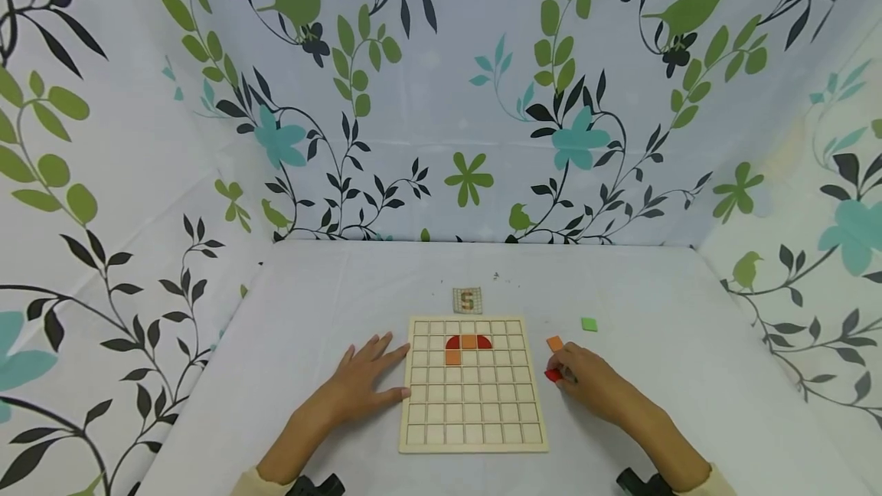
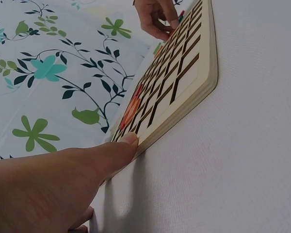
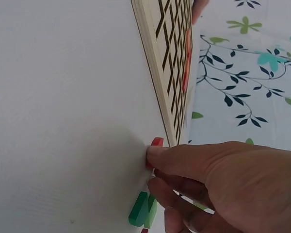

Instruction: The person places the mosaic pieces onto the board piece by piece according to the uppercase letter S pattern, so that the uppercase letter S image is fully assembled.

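Note:
A wooden grid board point(image 1: 474, 419) lies on the white table. Two red rounded tiles point(image 1: 485, 342) and two orange square tiles point(image 1: 452, 357) sit in its upper cells. My left hand point(image 1: 361, 381) is spread flat at the board's left side, its thumb touching the edge in the left wrist view. Right of the board, my right hand point(image 1: 591, 381) pinches a red tile point(image 3: 157, 141) between thumb and fingers, at the table surface. Just beyond those fingers is a loose orange tile point(image 1: 554, 344). The right wrist view shows a dark green tile point(image 3: 138, 208) close below the hand.
A small card point(image 1: 467, 301) with a coloured S-like pattern lies behind the board. A light green tile point(image 1: 589, 324) is on the table farther right. Patterned cloth point(image 1: 468, 98) with leaves and birds hangs behind and at both sides of the table.

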Demonstrator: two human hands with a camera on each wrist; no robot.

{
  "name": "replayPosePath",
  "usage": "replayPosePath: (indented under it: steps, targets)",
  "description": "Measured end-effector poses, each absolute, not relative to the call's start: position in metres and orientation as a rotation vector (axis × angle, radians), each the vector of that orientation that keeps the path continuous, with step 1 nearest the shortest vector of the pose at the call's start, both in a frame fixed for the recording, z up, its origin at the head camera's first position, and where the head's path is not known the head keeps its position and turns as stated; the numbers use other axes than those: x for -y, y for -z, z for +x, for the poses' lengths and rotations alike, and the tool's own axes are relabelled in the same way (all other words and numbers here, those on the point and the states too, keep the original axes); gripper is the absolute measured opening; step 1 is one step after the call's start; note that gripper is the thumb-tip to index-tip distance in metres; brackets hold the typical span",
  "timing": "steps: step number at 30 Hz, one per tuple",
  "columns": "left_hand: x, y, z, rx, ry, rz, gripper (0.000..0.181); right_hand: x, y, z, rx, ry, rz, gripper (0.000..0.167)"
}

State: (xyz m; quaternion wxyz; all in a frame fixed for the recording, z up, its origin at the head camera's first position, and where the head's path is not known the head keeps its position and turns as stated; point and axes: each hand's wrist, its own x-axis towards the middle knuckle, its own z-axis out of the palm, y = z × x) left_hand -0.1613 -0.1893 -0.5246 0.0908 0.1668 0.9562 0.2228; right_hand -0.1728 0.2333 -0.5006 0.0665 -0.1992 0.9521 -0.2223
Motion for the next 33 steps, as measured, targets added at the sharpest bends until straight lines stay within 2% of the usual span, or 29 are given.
replayPosePath:
  steps: [10,15,18,23,33]
  targets:
    - [0.189,0.526,-0.160,-2.833,-0.663,0.496,0.077,-0.226,0.506,-0.175,-2.951,0.681,-0.649,0.018]
    - [0.189,0.526,-0.160,-2.836,-0.652,0.491,0.078,-0.197,0.501,-0.178,-2.905,0.770,-0.617,0.021]
    - [0.189,0.526,-0.160,-2.841,-0.662,0.496,0.078,-0.173,0.499,-0.179,-2.819,0.864,-0.624,0.017]
    - [0.190,0.527,-0.160,-2.841,-0.674,0.493,0.077,-0.135,0.501,-0.181,-2.757,0.870,-0.824,0.008]
    - [0.191,0.528,-0.160,-2.832,-0.692,0.481,0.076,-0.095,0.510,-0.173,-2.814,0.682,-1.160,0.013]
